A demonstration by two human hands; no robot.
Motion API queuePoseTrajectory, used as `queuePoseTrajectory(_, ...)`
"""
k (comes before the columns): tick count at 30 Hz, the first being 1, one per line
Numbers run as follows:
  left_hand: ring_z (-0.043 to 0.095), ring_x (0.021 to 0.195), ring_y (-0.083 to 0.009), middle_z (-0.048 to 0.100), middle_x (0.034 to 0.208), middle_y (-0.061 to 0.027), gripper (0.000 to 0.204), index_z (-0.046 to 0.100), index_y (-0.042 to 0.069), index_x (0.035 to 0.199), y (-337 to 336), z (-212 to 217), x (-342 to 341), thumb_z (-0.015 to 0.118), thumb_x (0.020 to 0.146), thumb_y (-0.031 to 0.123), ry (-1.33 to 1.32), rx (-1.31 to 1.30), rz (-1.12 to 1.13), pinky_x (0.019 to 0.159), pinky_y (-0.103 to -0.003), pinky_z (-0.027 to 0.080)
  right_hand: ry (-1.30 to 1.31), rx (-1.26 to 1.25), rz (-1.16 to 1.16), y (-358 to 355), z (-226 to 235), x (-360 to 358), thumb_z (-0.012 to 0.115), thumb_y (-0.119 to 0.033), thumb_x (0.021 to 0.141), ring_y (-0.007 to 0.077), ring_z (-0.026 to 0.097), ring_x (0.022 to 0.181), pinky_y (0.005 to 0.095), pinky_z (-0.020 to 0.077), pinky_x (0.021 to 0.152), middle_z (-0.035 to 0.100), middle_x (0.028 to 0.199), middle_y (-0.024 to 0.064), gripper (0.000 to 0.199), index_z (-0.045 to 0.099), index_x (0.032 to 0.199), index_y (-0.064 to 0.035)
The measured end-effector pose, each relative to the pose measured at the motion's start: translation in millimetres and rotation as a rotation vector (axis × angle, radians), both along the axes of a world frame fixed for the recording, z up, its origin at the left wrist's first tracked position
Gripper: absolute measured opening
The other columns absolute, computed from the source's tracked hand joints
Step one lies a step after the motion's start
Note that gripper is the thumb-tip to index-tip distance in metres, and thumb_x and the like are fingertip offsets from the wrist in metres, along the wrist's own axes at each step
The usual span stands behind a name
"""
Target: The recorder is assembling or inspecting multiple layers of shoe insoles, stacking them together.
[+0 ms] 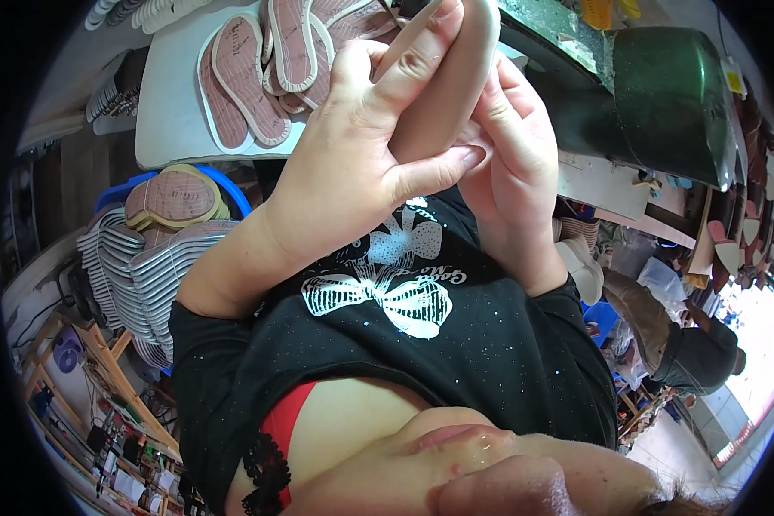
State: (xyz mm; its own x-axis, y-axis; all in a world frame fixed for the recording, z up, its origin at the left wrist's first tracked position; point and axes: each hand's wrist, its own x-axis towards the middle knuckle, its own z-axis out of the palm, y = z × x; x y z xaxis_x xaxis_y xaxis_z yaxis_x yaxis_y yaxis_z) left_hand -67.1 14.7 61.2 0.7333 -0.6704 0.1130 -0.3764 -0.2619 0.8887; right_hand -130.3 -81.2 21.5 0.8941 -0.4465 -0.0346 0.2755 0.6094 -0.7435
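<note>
Both hands are raised in front of my chest, clasped around one beige shoe sole [452, 82] that bends lengthwise between them. My left hand [365, 146] wraps it from the left, fingers over its top and thumb pressed along its lower edge. My right hand [514, 159] holds it from the right, its fingers lying behind the sole. Much of the sole is hidden by the fingers.
A white table [168, 120] at upper left carries several pink-brown soles with white rims [249, 73]. Below it, stacked grey-white soles [146, 267] lean by a blue bin [232, 193]. A dark green machine [662, 95] stands at upper right. Another person [684, 348] crouches at right.
</note>
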Motion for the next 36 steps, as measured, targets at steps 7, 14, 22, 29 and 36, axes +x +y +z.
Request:
queuePoseTrajectory(7, 0.042, 0.120, -0.0330, 0.031, 0.133, -0.0240, 0.102, -0.007, 0.019, 0.153, 13.9, 12.0, 44.9, 0.068, 0.083, 0.026, 0.299, 0.196, -0.357, 0.103, -0.043, 0.035, -0.239, -0.110, 0.022, -11.4, -10.8, -0.3, 0.051, -0.016, 0.099, 0.0081, 0.050, 0.086, 0.0224, 0.0405, 0.079, 0.056, 0.097, 0.0033, 0.018, 0.053, 0.106, 0.0003)
queuePoseTrajectory(14, 0.030, 0.135, -0.0359, 0.026, 0.142, -0.0259, 0.102, 0.001, 0.011, 0.153, 17.2, -44.0, 53.7, 0.072, 0.083, 0.032, 0.105, -0.013, -0.439, 0.110, -0.042, 0.026, 0.104, -0.006, -0.072, -4.7, -8.7, 13.1, 0.063, -0.013, 0.092, 0.0108, 0.059, 0.089, 0.0243, 0.0462, 0.083, 0.064, 0.100, 0.0049, 0.021, 0.061, 0.108, 0.0019)
queuePoseTrajectory(22, 0.039, 0.123, -0.0328, 0.032, 0.132, -0.0226, 0.104, 0.000, 0.016, 0.153, 16.1, -58.8, 52.6, 0.074, 0.081, 0.031, 0.046, -0.157, -0.498, 0.105, -0.042, 0.032, 0.072, 0.058, 0.023, -11.7, -9.9, 12.3, 0.062, -0.012, 0.092, 0.0077, 0.056, 0.081, 0.0197, 0.0440, 0.074, 0.062, 0.093, 0.0028, 0.014, 0.061, 0.101, -0.0006)
queuePoseTrajectory(29, 0.038, 0.123, -0.0323, 0.031, 0.132, -0.0196, 0.105, 0.003, 0.020, 0.154, 18.7, -59.7, 58.1, 0.076, 0.079, 0.031, -0.062, -0.186, -0.494, 0.104, -0.044, 0.032, 0.027, -0.017, 0.042, -10.2, 3.7, 10.3, 0.056, -0.015, 0.097, 0.0056, 0.049, 0.081, 0.0197, 0.0397, 0.075, 0.055, 0.090, -0.0008, 0.012, 0.055, 0.098, -0.0024)
queuePoseTrajectory(36, 0.039, 0.121, -0.0317, 0.031, 0.129, -0.0189, 0.104, 0.005, 0.022, 0.154, 18.8, -55.5, 56.2, 0.076, 0.078, 0.030, -0.039, -0.094, -0.505, 0.104, -0.043, 0.033, -0.055, -0.203, -0.025, -8.1, -4.2, 4.6, 0.051, -0.011, 0.099, 0.0060, 0.048, 0.084, 0.0206, 0.0402, 0.076, 0.055, 0.096, 0.0005, 0.010, 0.051, 0.103, -0.0021)
